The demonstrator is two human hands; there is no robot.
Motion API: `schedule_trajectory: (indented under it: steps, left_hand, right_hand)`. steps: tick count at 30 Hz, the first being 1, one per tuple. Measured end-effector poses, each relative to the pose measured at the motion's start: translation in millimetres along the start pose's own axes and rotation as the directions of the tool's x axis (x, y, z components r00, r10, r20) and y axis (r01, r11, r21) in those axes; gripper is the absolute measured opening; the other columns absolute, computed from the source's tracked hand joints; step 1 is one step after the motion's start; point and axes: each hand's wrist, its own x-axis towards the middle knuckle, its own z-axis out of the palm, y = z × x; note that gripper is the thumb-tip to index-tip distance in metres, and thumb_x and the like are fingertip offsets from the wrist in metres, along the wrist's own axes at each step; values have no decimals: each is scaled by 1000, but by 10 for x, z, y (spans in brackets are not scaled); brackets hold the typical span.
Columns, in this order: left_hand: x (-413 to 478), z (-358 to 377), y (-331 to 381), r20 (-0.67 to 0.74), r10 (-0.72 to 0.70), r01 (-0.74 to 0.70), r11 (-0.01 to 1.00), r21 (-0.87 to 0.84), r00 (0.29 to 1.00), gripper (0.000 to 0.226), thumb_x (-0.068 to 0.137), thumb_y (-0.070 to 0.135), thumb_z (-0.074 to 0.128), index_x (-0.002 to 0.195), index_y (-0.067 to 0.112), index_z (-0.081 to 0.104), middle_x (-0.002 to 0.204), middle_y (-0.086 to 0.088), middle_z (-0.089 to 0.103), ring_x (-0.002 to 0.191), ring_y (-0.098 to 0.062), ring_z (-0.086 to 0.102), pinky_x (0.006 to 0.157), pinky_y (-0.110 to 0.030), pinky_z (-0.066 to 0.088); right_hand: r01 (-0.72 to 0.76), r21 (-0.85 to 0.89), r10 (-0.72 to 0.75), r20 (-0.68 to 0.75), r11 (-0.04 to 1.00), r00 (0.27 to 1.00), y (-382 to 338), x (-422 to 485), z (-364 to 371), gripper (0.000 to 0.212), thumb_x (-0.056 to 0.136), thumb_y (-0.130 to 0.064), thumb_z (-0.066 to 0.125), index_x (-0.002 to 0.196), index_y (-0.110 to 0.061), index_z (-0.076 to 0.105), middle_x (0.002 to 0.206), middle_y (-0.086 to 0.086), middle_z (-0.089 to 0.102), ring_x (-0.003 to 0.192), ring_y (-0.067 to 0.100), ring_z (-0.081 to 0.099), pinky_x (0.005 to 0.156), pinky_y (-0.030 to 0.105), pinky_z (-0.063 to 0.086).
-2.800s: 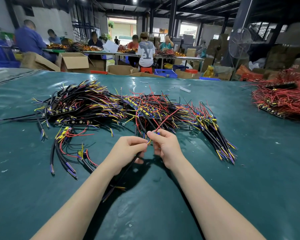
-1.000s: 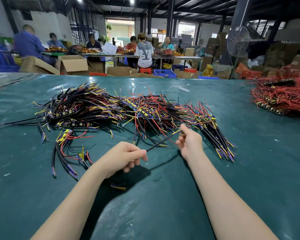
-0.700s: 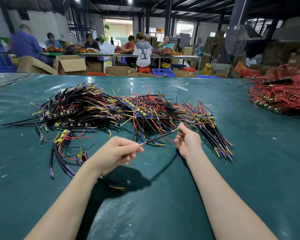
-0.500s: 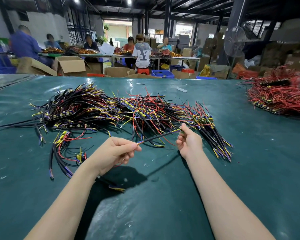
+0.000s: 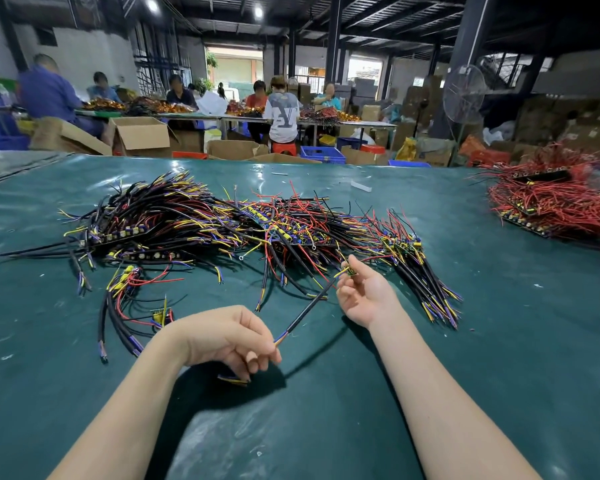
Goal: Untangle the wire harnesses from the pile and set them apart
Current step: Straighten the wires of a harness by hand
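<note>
Teal sheeting covers the worktop (image 5: 499,358). Nearest above it, the left grip (image 5: 222,336) is curled closed, thumb and forefinger pinching the stripped near end of one black harness (image 5: 307,308). Yellow and blue wire tips (image 5: 232,379) poke out beneath that hand; whether it holds them too, I cannot tell. The black harness runs taut and raised off the sheeting, up and to the right, to the right grip (image 5: 366,296), whose thumb and fingertips nip its yellow far end just at the near edge of the pile (image 5: 222,226). Its span between the hands looks free of other wires, so this one seems all but separated and only needs setting down.

To the left, a small cluster (image 5: 125,299) of black and red harnesses lies just apart from the heap, probably sorted. To the right, a fanned bundle (image 5: 426,282) lies roughly parallel but touches the heap's end. Beyond the hands, the pile itself is broad and thickly crossed with black, yellow, red and blue leads, so most of the task remains.

Farther right sits a separate mound of red wires (image 5: 551,209). Behind, people (image 5: 281,112) work at other tables among cardboard boxes (image 5: 142,135).
</note>
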Motion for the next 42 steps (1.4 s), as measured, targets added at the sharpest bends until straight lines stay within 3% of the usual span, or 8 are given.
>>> schedule_trajectory:
  steps: [9,11,13,20,27,30,34,42]
  left_hand:
    - [-65,-70,-10,-71,-45,44,999,-28,996,24,83,-3,60,72,13,75,63,-1,66,55,-7,61,52,-19,50]
    - [-65,-74,-12,-26,-11,9,997,-72,1000,15,75,8,71,90,9,71,78,-3,70,66,-9,65,56,-21,52]
    - [-34,-47,14,25,24,-19,985,-174,999,46,65,29,79,101,5,65,89,-6,69,73,-13,66,57,-22,54]
    - [223,291,100,-167,154,-157,988,-5,974,16,91,13,54,81,14,67,57,7,61,46,-3,52,46,-16,44]
    - [107,125,91,-78,85,-84,996,17,993,15,85,8,61,80,18,72,56,4,62,43,-2,47,44,-12,41]
    - [207,185,92,-245,121,-134,990,-40,962,12,88,4,57,87,12,66,55,6,59,50,-2,50,48,-14,45]
    - [366,268,112,-534,183,-318,932,-174,826,16,91,12,54,78,9,63,52,7,56,60,-9,54,48,-14,46]
    - [428,333,136,-657,198,-419,886,-197,727,32,88,16,61,57,16,69,59,0,54,50,1,54,45,-19,49]
  right_hand:
    - [86,-108,-92,-55,990,994,-57,50,-59,23,90,-16,57,69,-8,50,62,1,38,28,2,40,29,11,31]
    - [84,-170,-93,-48,982,994,-32,42,-39,22,88,-17,59,69,-10,51,59,0,41,29,1,42,29,11,32]
    - [68,-233,-74,-18,970,997,33,23,15,20,87,-16,61,69,-10,53,47,-2,44,29,1,42,28,11,32]
    - [45,-369,-28,52,928,998,165,1,111,17,86,-19,62,72,-11,57,41,-4,44,31,3,43,31,12,37]
    - [28,-489,60,163,872,985,147,-79,138,19,88,-22,57,71,-13,59,45,-6,46,38,4,50,34,13,38]
    - [73,-564,54,206,822,977,181,-93,173,15,87,-18,58,73,-16,53,49,-7,43,36,2,41,32,12,25]
    - [129,-574,53,289,808,956,261,-128,231,18,87,-12,58,71,-15,49,53,-4,38,36,2,34,34,11,24]
    - [143,-536,19,286,832,958,303,-180,272,18,89,-13,56,72,-8,56,46,-5,41,34,1,41,35,10,28]
